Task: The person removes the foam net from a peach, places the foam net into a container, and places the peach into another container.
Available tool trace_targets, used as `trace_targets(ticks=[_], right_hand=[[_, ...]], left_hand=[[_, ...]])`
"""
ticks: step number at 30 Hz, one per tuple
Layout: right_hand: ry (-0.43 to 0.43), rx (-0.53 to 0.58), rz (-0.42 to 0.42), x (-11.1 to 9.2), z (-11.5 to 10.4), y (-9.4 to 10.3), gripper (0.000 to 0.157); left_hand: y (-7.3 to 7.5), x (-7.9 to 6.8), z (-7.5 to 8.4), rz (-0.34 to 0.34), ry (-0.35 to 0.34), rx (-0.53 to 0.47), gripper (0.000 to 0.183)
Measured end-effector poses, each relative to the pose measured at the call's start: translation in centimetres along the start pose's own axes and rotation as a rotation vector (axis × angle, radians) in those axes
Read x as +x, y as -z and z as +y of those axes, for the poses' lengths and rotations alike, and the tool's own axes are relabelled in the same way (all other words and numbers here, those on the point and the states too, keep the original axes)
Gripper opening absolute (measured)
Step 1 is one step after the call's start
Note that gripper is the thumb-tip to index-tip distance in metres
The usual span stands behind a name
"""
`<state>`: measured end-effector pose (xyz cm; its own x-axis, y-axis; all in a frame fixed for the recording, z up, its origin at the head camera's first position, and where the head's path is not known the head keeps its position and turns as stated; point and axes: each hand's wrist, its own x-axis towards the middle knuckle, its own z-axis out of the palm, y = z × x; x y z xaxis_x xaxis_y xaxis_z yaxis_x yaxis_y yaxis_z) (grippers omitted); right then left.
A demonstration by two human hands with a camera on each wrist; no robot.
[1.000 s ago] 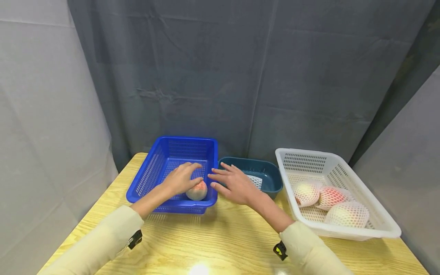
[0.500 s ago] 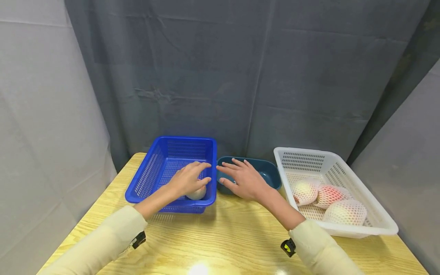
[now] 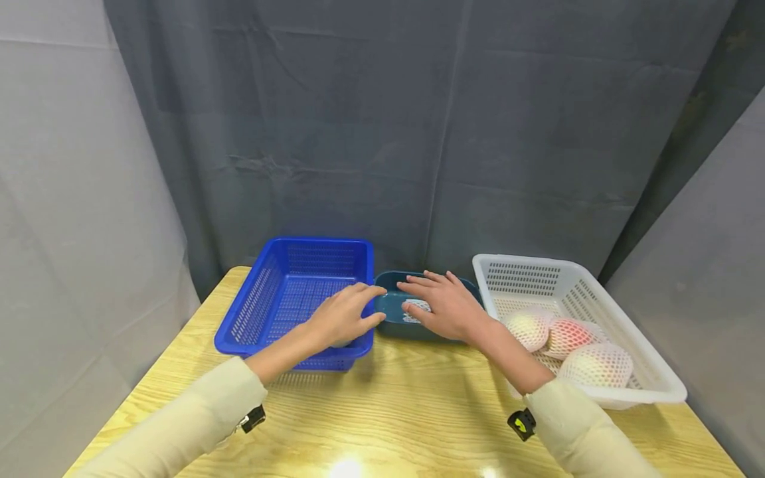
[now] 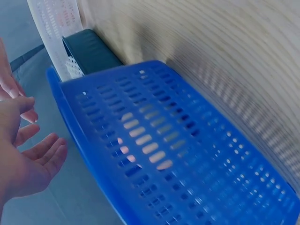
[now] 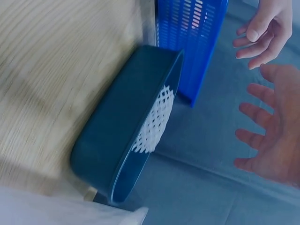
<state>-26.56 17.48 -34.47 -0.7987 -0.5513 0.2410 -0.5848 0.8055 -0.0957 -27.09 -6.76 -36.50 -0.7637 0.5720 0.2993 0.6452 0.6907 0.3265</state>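
My left hand hovers above the right side of the blue basket, fingers spread and holding nothing. A peach lies in that basket beneath it; the hand hides nearly all of it in the head view, while pale and pink patches of the peach show through the slots in the left wrist view. Over the dark green bin, my right hand is held with fingers apart and nothing in its grasp. Inside this bin is a white foam net. The two hands face each other without touching.
To the right stands a white basket with several net-wrapped fruits, among them a reddish one and a pale one. The containers sit on a wooden table, with a grey curtain behind.
Both hands have moved right, the left from beside the peach toward the basket's right rim, the right farther over the green bin. The peach has become nearly hidden in the head view.
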Motion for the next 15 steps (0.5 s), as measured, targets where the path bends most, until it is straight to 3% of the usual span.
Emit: trace_targets(ticks=[15], right_hand=[[-0.055,-0.053,-0.013,-2.7,3.4,0.4,0.044]], left_hand=[[-1.3,0.6,2.9,-0.058,-0.067,-0.01,0.048]])
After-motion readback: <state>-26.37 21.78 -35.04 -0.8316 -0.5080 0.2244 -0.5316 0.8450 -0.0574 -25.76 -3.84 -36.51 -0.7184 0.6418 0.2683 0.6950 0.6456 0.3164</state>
